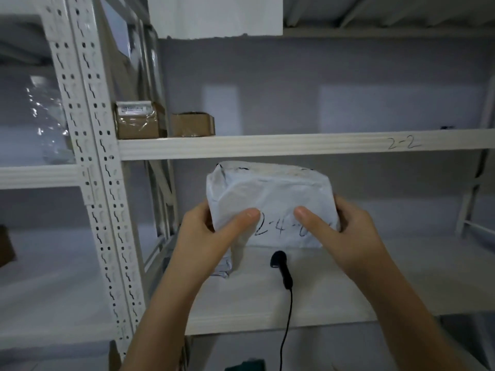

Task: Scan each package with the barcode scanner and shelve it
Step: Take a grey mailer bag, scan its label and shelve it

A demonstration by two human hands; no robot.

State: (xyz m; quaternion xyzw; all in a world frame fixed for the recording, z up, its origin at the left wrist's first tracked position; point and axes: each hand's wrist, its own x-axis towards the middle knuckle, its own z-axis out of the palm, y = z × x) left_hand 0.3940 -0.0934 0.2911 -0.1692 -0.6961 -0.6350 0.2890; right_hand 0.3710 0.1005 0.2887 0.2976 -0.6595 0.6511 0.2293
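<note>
White plastic package (270, 202) is held from both sides, left hand (206, 234) and right hand (348, 231) gripping it, thumbs on its marked face. Judging by the barcode scanner (281, 269) lying on the shelf (348, 295) near its front edge, set the package down clear of it.

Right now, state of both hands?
Left hand: gripping the white package.
Right hand: gripping the same package, opposite side.

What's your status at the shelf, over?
Left hand and right hand both grip white plastic mailer package. Black corded barcode scanner lies on shelf below package. Nothing blocking.
</note>
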